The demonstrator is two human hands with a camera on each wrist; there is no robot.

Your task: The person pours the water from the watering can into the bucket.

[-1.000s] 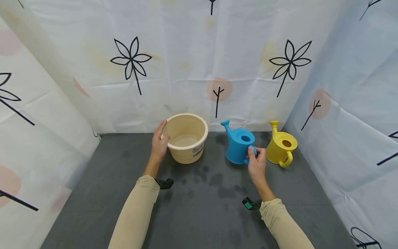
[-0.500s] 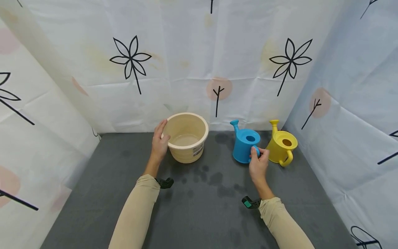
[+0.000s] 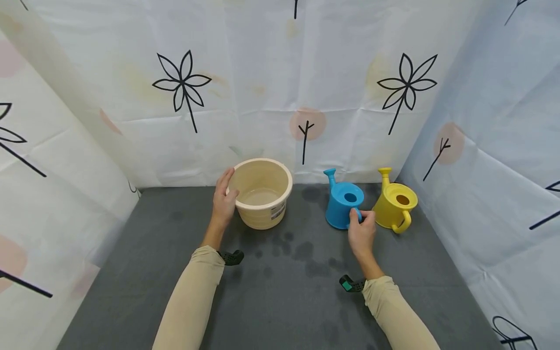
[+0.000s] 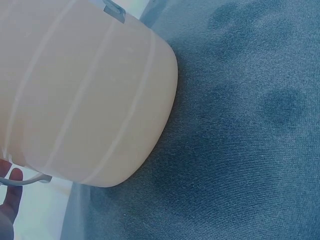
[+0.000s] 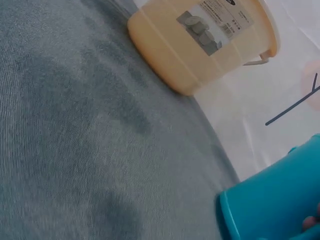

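A cream plastic bucket stands upright on the dark cloth, its label facing right. My left hand grips its rim on the left side; in the left wrist view, fingers curl near the bucket's wire handle. To the right, my right hand pinches the handle of a blue watering can, which sits upright with its spout pointing away. In the right wrist view, only part of the blue can and a fingertip appear. A yellow watering can stands just right of the blue one.
Dark grey cloth with several damp-looking spots covers the table. White printed fabric hangs behind it and along both sides. The bucket and both cans stand near the back edge.
My right hand has shifted the blue watering can to the right, closer to the yellow one; it has barely moved over the last half second. My left hand and the bucket have stayed put.
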